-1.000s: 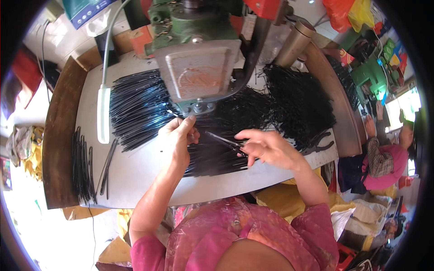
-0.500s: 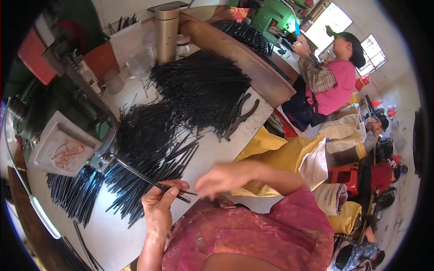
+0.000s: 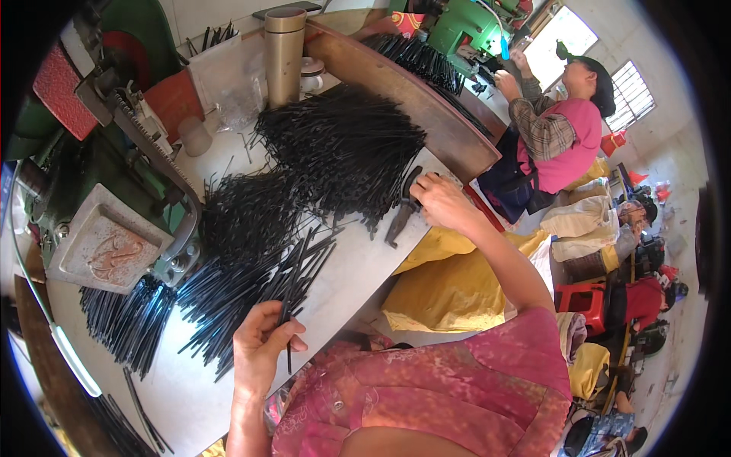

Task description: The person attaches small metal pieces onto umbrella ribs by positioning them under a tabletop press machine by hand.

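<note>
My left hand is closed around one or more thin black strips near the table's front edge. The strip stands steeply across the picture, its upper end overlapping the loose pile behind it. Out to the right, my right hand has its fingers bent over the handles of black pliers, which lie on the white tabletop with their jaws toward me. Bunches of black strips lie beyond my left hand, and a larger heap of black strips is piled left of the pliers.
At the left stands a green machine with a grey plate. Behind the heap are a gold flask and a brown wooden board. Yellow sacks hang or lie past the right edge. A co-worker in pink works at another machine.
My right hand has moved from near my left hand up to the pliers. My left hand has swung its strip away from the machine's tip, so it now stands steeper.
</note>
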The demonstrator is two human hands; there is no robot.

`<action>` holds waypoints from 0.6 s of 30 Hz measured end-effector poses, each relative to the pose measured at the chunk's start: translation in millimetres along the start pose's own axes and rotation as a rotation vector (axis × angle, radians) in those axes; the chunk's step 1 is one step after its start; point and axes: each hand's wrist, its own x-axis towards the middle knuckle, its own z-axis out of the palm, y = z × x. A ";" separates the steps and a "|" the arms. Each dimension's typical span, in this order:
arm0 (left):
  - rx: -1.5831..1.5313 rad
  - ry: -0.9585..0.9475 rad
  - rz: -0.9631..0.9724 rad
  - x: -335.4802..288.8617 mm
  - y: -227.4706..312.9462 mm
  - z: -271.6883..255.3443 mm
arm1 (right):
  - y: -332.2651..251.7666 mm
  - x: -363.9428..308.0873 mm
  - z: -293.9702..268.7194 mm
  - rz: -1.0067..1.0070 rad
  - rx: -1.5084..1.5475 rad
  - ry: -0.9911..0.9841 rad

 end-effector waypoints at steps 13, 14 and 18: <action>-0.175 -0.010 -0.023 1.7 17.9 -24.4 | -59.9 9.5 -91.9 0.093 1.547 -0.059; -0.194 0.007 0.001 1.2 17.2 -25.0 | -65.5 13.4 -95.8 0.118 1.657 -0.241; -0.201 0.042 0.048 -8.8 22.3 -32.0 | -94.9 43.2 -80.3 -0.219 1.039 -0.225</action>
